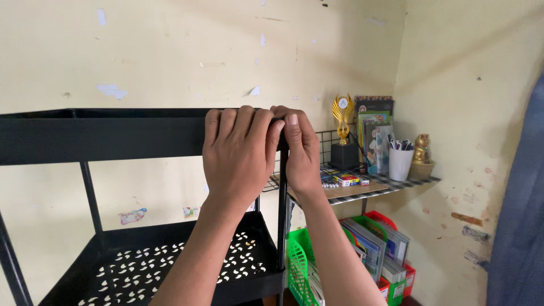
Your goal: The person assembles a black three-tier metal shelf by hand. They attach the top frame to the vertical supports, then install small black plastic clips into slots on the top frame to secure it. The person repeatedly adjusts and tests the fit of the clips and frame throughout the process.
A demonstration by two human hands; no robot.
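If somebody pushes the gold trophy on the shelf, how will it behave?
The trophy is tall and slim on a small dark base, so it probably tips easily. Its thin gold wings look fragile. The shelf looks flat, so it may slide.

two bare forearms, left hand [238, 156], right hand [300, 153], no sleeves, short trimmed nails

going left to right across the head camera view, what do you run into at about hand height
black cart's top tray → left hand → right hand → gold trophy → upright books → white cup of pens → small gold figurine → dark cloth at the frame's edge
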